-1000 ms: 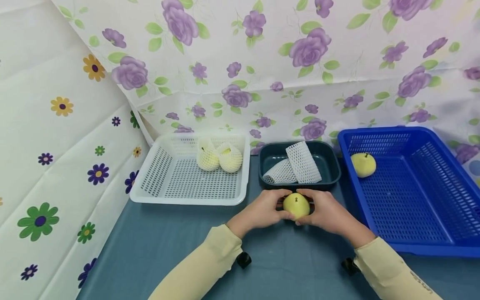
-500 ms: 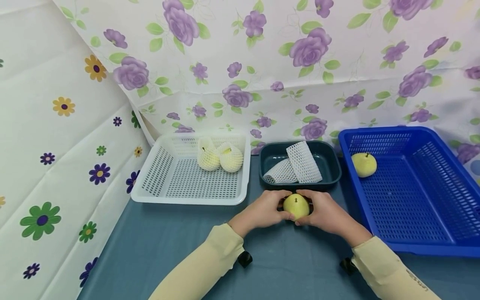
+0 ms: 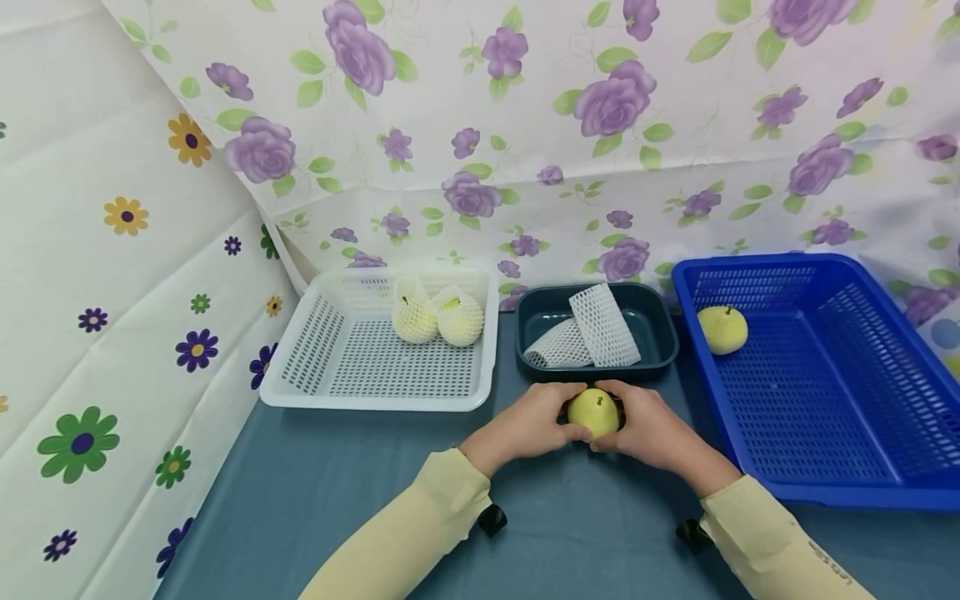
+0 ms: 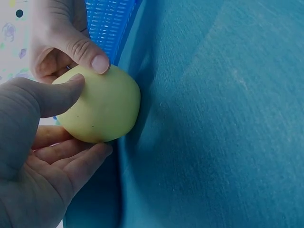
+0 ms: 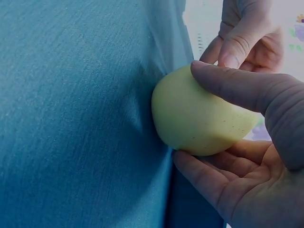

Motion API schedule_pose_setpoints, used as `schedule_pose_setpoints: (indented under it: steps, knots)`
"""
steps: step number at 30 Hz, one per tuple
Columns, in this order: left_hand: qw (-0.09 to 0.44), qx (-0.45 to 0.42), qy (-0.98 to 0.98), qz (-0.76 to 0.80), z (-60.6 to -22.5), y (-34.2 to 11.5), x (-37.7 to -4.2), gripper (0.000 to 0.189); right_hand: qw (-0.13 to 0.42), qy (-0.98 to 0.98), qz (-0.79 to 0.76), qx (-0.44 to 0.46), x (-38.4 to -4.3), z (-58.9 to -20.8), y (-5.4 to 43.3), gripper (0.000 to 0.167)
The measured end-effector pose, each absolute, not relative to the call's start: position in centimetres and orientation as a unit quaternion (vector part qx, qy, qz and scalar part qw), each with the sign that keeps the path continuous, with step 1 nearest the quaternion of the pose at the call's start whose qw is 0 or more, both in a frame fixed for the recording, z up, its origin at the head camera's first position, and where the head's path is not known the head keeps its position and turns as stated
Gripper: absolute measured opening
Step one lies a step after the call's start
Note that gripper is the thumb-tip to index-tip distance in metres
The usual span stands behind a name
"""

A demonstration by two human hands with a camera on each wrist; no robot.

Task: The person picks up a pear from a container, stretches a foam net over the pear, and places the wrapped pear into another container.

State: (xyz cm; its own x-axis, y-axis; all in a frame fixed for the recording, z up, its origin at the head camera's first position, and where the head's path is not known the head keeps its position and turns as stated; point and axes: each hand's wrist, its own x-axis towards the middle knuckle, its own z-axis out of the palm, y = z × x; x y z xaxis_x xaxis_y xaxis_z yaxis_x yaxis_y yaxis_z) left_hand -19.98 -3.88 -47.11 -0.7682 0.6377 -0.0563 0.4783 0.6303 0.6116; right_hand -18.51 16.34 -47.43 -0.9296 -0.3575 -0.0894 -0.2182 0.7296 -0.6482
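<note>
A yellow-green pear (image 3: 593, 414), stem up, is held between both hands at the middle of the table. From its left side my left hand (image 3: 531, 422) grips it, with the thumb (image 4: 66, 95) on the near face and the fingers curved round behind. My right hand (image 3: 651, 425) holds the opposite side in the same way, its thumb (image 5: 228, 85) across the pear's skin. Just behind the hands, a dark green tray (image 3: 660, 337) contains two white foam net sleeves (image 3: 606, 327), one lying over the other.
At the left stands a white basket (image 3: 375, 402) with two net-wrapped pears (image 3: 459, 317) in its back right corner. A blue basket (image 3: 720, 400) on the right has one bare pear (image 3: 723, 330) against its left wall. Floral sheets hang behind and at the left.
Both hands keep hold of the pear in nearly the same place. Its stem has tipped slightly to the right. The baskets and tray stay put.
</note>
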Motion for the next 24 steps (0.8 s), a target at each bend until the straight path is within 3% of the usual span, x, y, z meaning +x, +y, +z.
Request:
schedule_pose_setpoints:
  steps: [14, 24]
  knots:
    - [0.129, 0.295, 0.902, 0.289, -45.1, -4.9, -19.9, 0.073, 0.127, 0.925, -0.324, -0.153, -18.4, -45.2, 16.1, 0.098]
    - [0.022, 0.210, 0.917, 0.340, -42.7, -6.0, -19.8, 0.054, 0.096, 0.937, -0.308, -0.133, -19.6, -40.3, 16.7, 0.082]
